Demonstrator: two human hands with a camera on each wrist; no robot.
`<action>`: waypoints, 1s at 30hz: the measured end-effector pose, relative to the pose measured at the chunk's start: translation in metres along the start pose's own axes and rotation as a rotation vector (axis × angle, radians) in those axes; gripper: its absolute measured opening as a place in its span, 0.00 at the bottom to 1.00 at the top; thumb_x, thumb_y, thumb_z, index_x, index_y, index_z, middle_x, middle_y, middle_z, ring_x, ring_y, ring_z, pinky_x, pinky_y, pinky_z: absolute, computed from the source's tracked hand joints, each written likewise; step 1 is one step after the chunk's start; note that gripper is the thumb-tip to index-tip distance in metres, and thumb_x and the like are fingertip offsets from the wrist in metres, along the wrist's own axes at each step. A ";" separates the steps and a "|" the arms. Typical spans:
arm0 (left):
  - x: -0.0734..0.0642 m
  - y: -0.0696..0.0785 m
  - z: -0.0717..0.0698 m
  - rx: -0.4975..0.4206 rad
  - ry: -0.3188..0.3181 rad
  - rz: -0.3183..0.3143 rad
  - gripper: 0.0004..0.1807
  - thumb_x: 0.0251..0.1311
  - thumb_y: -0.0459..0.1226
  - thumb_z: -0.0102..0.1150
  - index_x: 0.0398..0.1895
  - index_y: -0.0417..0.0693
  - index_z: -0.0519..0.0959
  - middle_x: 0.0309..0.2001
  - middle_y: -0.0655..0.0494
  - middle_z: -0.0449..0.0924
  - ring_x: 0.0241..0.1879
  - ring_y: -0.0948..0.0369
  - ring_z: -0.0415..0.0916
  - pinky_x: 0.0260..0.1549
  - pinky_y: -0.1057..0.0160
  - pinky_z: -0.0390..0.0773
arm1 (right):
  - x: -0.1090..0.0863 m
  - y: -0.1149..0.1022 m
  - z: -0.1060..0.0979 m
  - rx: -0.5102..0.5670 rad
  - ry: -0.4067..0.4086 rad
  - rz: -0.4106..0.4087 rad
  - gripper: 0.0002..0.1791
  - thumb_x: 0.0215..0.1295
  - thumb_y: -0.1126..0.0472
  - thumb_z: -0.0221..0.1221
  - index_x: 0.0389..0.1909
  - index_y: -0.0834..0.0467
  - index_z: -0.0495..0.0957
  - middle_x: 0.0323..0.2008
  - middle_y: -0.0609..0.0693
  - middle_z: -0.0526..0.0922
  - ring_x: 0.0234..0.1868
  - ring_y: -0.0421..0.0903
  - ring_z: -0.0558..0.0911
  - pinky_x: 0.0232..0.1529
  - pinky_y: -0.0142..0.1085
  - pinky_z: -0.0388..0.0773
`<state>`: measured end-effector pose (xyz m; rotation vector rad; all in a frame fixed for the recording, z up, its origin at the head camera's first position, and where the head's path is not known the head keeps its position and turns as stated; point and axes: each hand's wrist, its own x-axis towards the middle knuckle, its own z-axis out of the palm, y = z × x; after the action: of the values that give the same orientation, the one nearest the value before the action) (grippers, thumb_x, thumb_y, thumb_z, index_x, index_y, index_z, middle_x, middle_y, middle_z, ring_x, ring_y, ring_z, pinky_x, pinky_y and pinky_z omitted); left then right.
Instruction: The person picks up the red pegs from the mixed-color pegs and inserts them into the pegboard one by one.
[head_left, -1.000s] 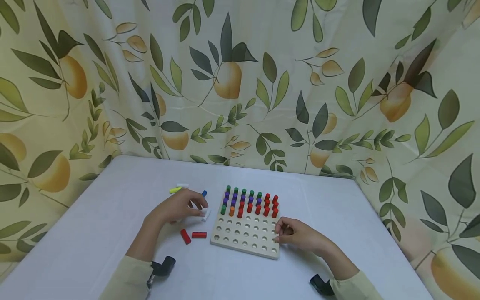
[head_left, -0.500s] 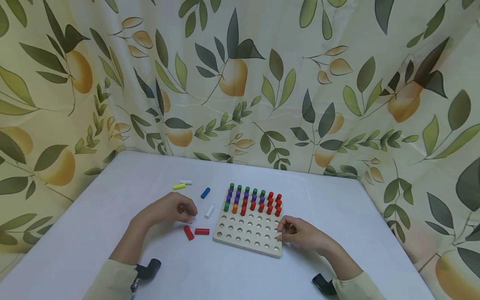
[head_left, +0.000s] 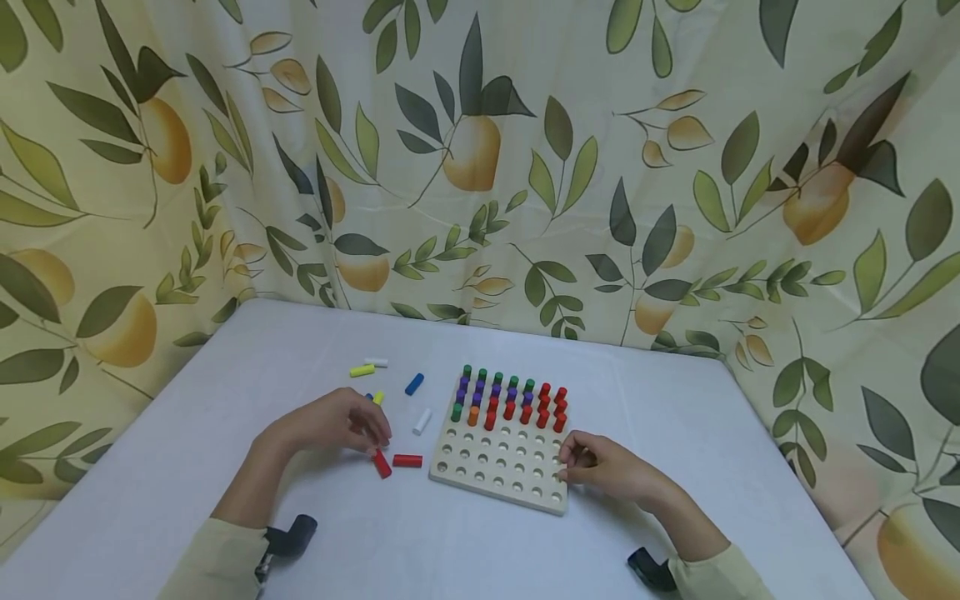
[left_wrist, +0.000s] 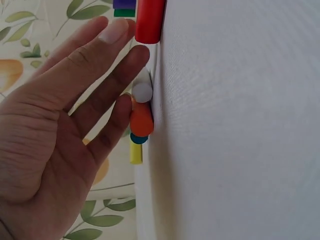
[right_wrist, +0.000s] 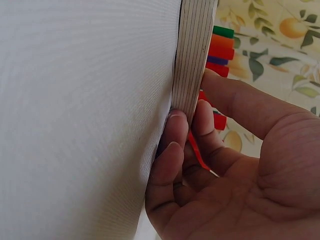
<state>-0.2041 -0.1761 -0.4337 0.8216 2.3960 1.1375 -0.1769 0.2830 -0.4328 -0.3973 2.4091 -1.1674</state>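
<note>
My left hand [head_left: 330, 421] hovers low over the table, its fingertips at the upper end of a red peg [head_left: 382, 464]. In the left wrist view the fingers are loosely extended beside that red peg [left_wrist: 150, 21], with no grip visible. A second red peg [head_left: 408, 461] lies to its right. My right hand [head_left: 609, 469] holds the right edge of a wooden pegboard [head_left: 495, 497]. The right wrist view shows the thumb over the board's [right_wrist: 192, 55] top face and curled fingers against its side. Green, purple, red and orange pegs fill the far rows; near rows have bare holes.
Beyond the left hand lie a white peg [head_left: 422, 422], a blue peg [head_left: 415, 383], a yellow peg [head_left: 362, 370] and another white peg [head_left: 376, 362]. More pegs are partly hidden behind that hand. A leaf-and-fruit patterned curtain [head_left: 480, 250] hangs behind the white table [head_left: 465, 558].
My left hand has moved left and toward me, away from the white peg beside the board and down to the red peg. The right hand stays at the board's edge. The view has shifted slightly.
</note>
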 end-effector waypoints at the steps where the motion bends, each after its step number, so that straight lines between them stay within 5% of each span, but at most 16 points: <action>1: 0.000 0.000 0.001 0.010 -0.007 0.000 0.13 0.59 0.26 0.72 0.43 0.53 0.89 0.38 0.63 0.88 0.40 0.61 0.85 0.44 0.61 0.82 | 0.000 0.000 0.000 0.000 0.000 -0.001 0.12 0.67 0.60 0.69 0.43 0.59 0.76 0.36 0.52 0.76 0.40 0.50 0.73 0.37 0.36 0.71; 14: 0.001 0.000 0.004 0.065 -0.020 -0.022 0.16 0.57 0.25 0.73 0.42 0.56 0.89 0.37 0.68 0.87 0.41 0.64 0.84 0.44 0.59 0.82 | -0.001 0.002 0.000 -0.001 -0.003 -0.013 0.12 0.67 0.60 0.69 0.43 0.59 0.76 0.36 0.52 0.76 0.40 0.50 0.73 0.37 0.36 0.71; 30: 0.000 0.006 -0.005 0.097 -0.013 0.045 0.12 0.62 0.29 0.70 0.43 0.55 0.89 0.39 0.68 0.86 0.41 0.59 0.80 0.43 0.57 0.81 | 0.000 0.000 -0.001 0.002 0.002 -0.005 0.12 0.67 0.61 0.69 0.43 0.59 0.76 0.36 0.52 0.76 0.40 0.50 0.73 0.38 0.37 0.71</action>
<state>-0.2046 -0.1761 -0.4254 0.9151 2.4501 1.0352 -0.1771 0.2837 -0.4329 -0.4023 2.4100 -1.1734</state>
